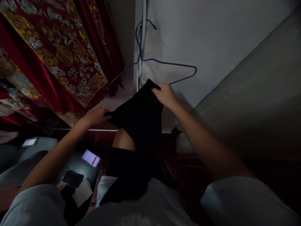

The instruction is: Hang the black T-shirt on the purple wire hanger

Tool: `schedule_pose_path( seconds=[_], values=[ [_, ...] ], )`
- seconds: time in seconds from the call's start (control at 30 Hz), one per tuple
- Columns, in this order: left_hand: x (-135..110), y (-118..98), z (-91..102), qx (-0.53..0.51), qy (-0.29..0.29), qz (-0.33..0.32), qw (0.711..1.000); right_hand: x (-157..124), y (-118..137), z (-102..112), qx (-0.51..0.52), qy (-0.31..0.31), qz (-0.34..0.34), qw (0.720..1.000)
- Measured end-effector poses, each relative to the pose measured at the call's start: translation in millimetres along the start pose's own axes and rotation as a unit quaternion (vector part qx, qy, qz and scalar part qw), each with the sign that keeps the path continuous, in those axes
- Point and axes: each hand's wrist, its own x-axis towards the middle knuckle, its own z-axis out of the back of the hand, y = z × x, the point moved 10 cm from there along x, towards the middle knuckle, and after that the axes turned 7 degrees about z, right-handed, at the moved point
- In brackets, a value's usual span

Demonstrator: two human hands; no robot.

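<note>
While the grey sleeves of the wearer fill the lower corners, a black garment is stretched out in front of the body, its long axis running steeply up and away from the lap, its narrow upper tip pointing at the wall. Its upper edge slopes down from that tip toward the left, and its lower part merges with black cloth over the lap, so I cannot tell where it ends. A patch of bare leg shows beside it. The left hand pinches the garment's drawn-out left corner; the right hand, higher up, pinches the upper right edge, thumb over the cloth. To the left, a low dark surface carries a phone with a lit screen, a dark flat object and a pale, paper-like piece. Beyond the garment, a purple wire hanger hangs by a white cord, its hook opening to the right. Behind stands a pale grey wall, with a slanting grey-green surface on the right and red cloth embroidered in gold and silver on the left.
</note>
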Motion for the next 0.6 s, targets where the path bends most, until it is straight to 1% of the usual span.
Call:
schedule_pose_path(
  seconds=[0.07,0.1,0.13,0.17,0.23,0.3,0.37,0.43,0.5,0.53,0.6],
  values=[
    [5,14,1.2,-0.046,0.007,0.035,0.998,-7,4,20,-0.003,0.002,0.018,1.0],
    [8,14,6.2,-0.06,-0.007,0.038,0.997,-9,7,31,0.002,0.001,0.028,1.0],
    [11,9,14.5,-0.068,-0.035,0.03,0.997,-12,9,41,0.007,-0.004,0.034,0.999],
    [14,0,25.2,-0.077,-0.072,0.013,0.994,-14,11,52,0.01,-0.012,0.036,0.999],
    [17,-26,47.1,-0.118,-0.145,-0.033,0.982,-20,15,68,0.01,-0.031,0.033,0.999],
    [23,-55,62.0,-0.205,-0.184,-0.078,0.958,-27,22,72,0.016,-0.036,0.032,0.999],
    [30,-84,68.5,-0.281,-0.193,-0.12,0.932,-35,32,64,0.037,-0.022,0.038,0.998],
    [38,-107,70.2,-0.302,-0.199,-0.152,0.92,-42,43,53,0.065,0.004,0.06,0.996],
    [43,-117,71.3,-0.295,-0.214,-0.162,0.917,-45,53,48,0.069,0.031,0.092,0.993],
    [45,-118,72.2,-0.285,-0.223,-0.16,0.919,-45,55,52,0.057,0.032,0.11,0.992],
    [47,-116,74.7,-0.228,-0.235,-0.154,0.932,-40,56,73,0.014,0.006,0.141,0.99]
  ],
)
